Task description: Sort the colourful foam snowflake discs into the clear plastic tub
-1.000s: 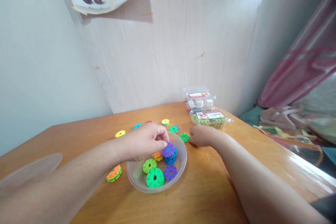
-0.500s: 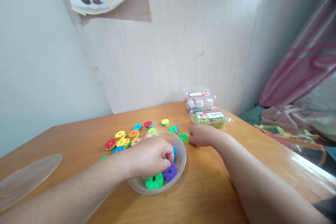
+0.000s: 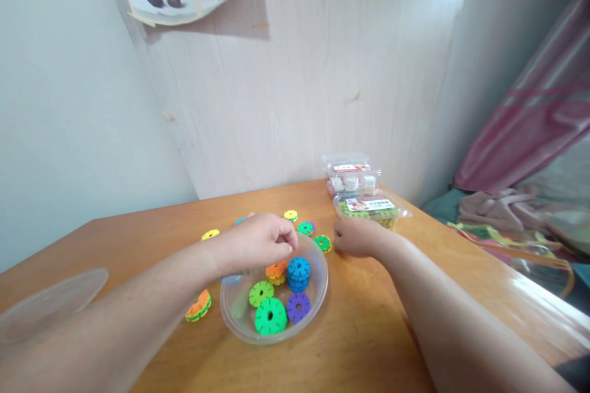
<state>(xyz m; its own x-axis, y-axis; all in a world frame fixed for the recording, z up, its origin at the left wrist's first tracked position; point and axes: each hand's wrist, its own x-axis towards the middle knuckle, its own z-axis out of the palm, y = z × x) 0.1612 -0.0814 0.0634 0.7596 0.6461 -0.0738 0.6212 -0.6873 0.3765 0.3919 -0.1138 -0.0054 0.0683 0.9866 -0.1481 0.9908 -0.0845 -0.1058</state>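
My left hand (image 3: pixel 263 239) hovers over the back part of a clear plastic bowl (image 3: pixel 321 295). Its thumb and forefinger curl close together, and nothing shows between them. Slotted plastic discs lie in the bowl: a bright green disc (image 3: pixel 270 317), a lime disc (image 3: pixel 261 294), a purple disc (image 3: pixel 298 307), a blue disc stack (image 3: pixel 298 274) and an orange disc stack (image 3: pixel 276 272). My right hand (image 3: pixel 357 237) rests closed on the table, just right of a green-topped disc stack (image 3: pixel 322 244). Its fingertips are hidden, so I cannot make out what they hold.
A clear lid (image 3: pixel 50 304) lies on the wooden table (image 3: pixel 364 331) at left. An orange-topped disc stack (image 3: pixel 199 306) sits left of the bowl. Beyond are a yellow-topped stack (image 3: pixel 290 215), another green stack (image 3: pixel 305 229) and clear boxes (image 3: pixel 369 204) at the back right.
My left hand has risen out of the bowl, away from the purple disc, uncovering the lime, orange and blue discs. My right hand stays in nearly the same place.
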